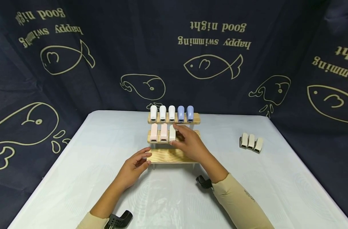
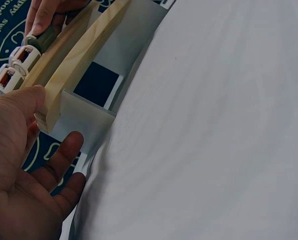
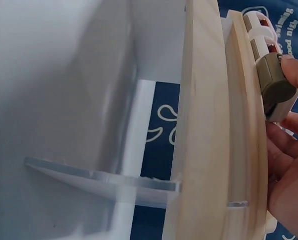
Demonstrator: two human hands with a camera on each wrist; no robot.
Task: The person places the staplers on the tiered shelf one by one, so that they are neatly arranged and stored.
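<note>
Rack [image 1: 174,156] pale matt wood, visible grain; staplers [image 1: 172,133] smooth plastic; tablecloth [image 1: 76,178] glossy white.

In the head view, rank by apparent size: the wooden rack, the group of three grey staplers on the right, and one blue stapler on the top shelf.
1. wooden rack, clearly largest.
2. group of three grey staplers.
3. blue stapler, smallest, though it sits farther from the camera.

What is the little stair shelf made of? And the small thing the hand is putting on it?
The stepped shelf looks like pale unfinished wood: grain lines show on its boards. Its supports look like clear acrylic, with glassy edges. The small beige stapler that the right hand holds seems to be smooth matte plastic, though that is a guess from its even colour.
</note>
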